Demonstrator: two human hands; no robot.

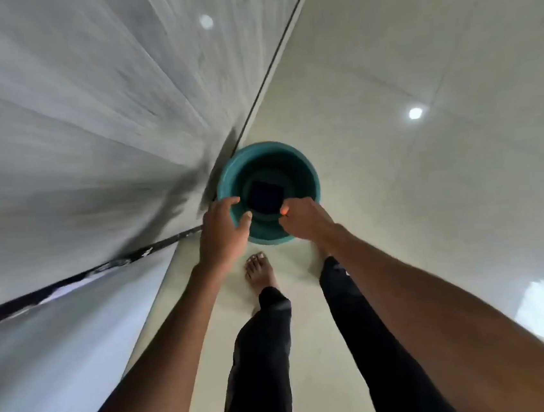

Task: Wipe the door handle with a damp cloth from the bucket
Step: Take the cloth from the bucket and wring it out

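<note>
Closest to the camera, two bare forearms reach forward and down from the bottom corners of the view. Between them stand two legs in black trousers point(266, 357), with one bare foot point(260, 272) planted on a pale tiled floor point(430, 189); the other foot is mostly hidden behind the right forearm.

Further out, the left hand point(221, 233) hangs over the near left rim of a teal bucket point(296, 166). Its fingers curl loosely, thumb spread apart, and it holds nothing. The right hand point(302, 217) is over the near right rim, its fingers bent inward toward the bucket's mouth; whether the fingertips touch anything cannot be told.

Inside the bucket, at the bottom, lies a dark square cloth point(264, 196), flat and folded. The bucket stands on the floor just in front of the feet, close beside a grey wood-grain door point(71, 126) that fills the left side, badly blurred. A dark strip runs along the door's lower edge. Two round light reflections shine on the floor and door beyond.
</note>
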